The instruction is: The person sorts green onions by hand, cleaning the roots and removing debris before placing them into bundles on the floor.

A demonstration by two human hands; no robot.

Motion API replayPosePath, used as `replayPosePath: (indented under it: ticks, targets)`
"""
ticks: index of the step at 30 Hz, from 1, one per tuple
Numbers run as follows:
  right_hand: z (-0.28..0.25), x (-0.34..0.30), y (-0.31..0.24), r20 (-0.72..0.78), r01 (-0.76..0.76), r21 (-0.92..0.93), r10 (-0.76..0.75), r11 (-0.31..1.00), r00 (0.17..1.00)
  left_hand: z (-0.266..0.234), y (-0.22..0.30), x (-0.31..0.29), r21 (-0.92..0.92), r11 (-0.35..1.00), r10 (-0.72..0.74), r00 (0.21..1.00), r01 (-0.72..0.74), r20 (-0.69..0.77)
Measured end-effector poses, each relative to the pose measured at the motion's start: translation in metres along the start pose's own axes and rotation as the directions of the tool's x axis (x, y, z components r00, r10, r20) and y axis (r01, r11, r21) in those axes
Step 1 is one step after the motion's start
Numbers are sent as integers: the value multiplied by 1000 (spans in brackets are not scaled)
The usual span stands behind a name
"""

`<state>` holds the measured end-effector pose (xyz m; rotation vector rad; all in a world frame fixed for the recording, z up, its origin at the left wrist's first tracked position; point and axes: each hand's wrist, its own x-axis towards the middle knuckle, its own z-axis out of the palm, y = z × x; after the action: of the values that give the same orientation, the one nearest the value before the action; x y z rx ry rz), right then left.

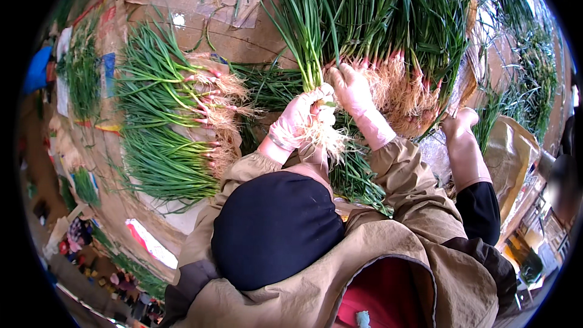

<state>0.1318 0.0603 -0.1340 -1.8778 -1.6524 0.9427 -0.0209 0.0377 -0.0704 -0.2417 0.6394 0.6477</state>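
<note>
My left hand (pixel 302 118), in a thin pinkish glove, is closed around a bunch of scallions (pixel 308 42). Their green leaves point away from me, and their pale, stringy roots (pixel 325 136) hang out below the fist. Beside it, my right hand (pixel 353 90), gloved too, has its fingers bent together at the stem bases along the near left edge of a large scallion pile (pixel 388 18). How many stems it pinches is hidden. To the left lie several sorted bunches of scallions (pixel 164 115), roots facing right.
My bent left knee (pixel 276 231) in dark cloth rises close below my hands. My right foot (pixel 460 121) rests beside the pile. Loose green leaves (pixel 273 88) lie between the bunches. Cardboard sheets (pixel 188 0) cover the ground, with more greens (pixel 528 73) at the far right.
</note>
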Motion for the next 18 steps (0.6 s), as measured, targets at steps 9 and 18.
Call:
replayPosePath:
  ticks: [9, 18]
  targets:
    - [-96, -36, 3, 794, 508, -585, 574, 632, 200, -6, 21, -3, 271, 957, 145, 978, -100, -150]
    - [-75, 76, 2, 246, -308, -66, 315, 949, 917, 18, 11, 10, 372, 908, 247, 963, -193, -103]
